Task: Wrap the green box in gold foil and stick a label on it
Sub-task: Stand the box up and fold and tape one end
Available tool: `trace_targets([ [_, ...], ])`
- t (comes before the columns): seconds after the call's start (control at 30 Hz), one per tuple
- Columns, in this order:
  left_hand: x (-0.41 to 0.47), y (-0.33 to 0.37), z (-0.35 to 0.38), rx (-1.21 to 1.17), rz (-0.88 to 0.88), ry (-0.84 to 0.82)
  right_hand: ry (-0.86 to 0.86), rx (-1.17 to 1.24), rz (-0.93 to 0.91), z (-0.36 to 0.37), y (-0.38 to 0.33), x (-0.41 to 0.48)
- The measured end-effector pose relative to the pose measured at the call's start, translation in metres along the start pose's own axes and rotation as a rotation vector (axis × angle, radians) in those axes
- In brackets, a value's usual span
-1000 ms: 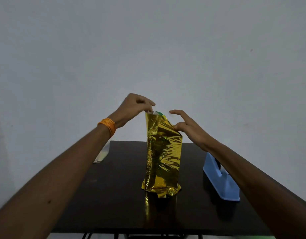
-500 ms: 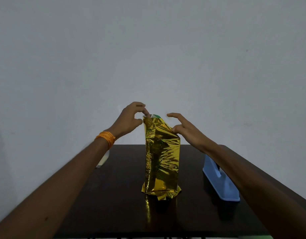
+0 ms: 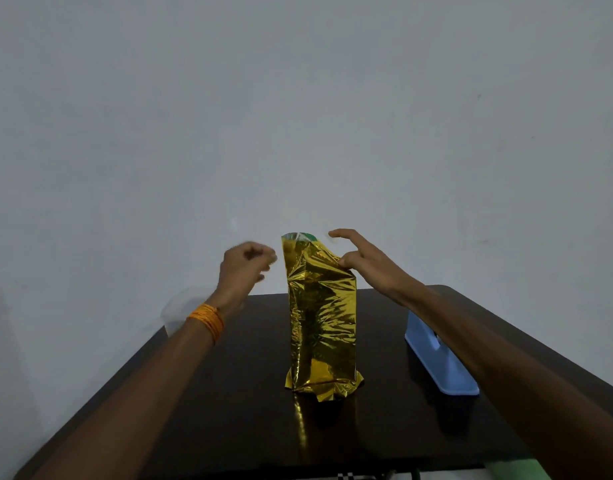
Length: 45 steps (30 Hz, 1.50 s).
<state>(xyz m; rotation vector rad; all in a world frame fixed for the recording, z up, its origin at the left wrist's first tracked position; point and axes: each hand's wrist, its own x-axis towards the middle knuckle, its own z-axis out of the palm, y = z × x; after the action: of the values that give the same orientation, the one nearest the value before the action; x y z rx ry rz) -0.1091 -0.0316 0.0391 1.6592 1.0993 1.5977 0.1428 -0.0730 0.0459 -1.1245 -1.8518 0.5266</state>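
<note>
The green box (image 3: 307,236) stands upright at the middle of the dark table (image 3: 229,393). Gold foil (image 3: 320,317) covers it, and only a sliver of green shows at the open top. My left hand (image 3: 244,268) is blurred, fingers curled, just left of the foil's top and apart from it. My right hand (image 3: 367,261) is at the upper right corner of the foil; its thumb touches the fold there and its fingers are spread above. No label is in sight.
A blue tape dispenser (image 3: 436,362) stands on the table's right side, under my right forearm. A pale, blurred object (image 3: 175,315) lies at the far left edge behind my left wrist. A wall rises right behind the table.
My left hand has let go of the foil's top left corner and moved down and left. My right hand has stayed at the upper right corner. The view has tilted upward.
</note>
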Motion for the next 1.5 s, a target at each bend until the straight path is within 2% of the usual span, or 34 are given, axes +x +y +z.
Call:
trace_targets([
  [0.13, -0.014, -0.012, 0.015, -0.086, -0.113, -0.134, 0.000, 0.007, 0.007, 0.000, -0.002, -0.001],
  [0.33, -0.011, -0.012, 0.031, -0.128, -0.160, -0.147, -0.003, 0.035, 0.017, -0.002, -0.004, -0.005],
  [0.67, -0.008, 0.002, 0.032, 0.024, -0.183, -0.395, 0.015, 0.075, 0.006, 0.003, -0.004, -0.010],
  [1.17, -0.015, 0.002, 0.035, 0.012, -0.168, -0.440, 0.031, 0.094, 0.011, -0.001, -0.010, -0.011],
  [1.3, -0.016, 0.002, 0.036, 0.029, -0.142, -0.449, 0.105, 0.152, -0.034, -0.001, -0.010, -0.011],
  [1.5, -0.019, 0.005, 0.038, 0.056, -0.098, -0.459, 0.111, 0.037, -0.071, 0.001, -0.002, -0.014],
])
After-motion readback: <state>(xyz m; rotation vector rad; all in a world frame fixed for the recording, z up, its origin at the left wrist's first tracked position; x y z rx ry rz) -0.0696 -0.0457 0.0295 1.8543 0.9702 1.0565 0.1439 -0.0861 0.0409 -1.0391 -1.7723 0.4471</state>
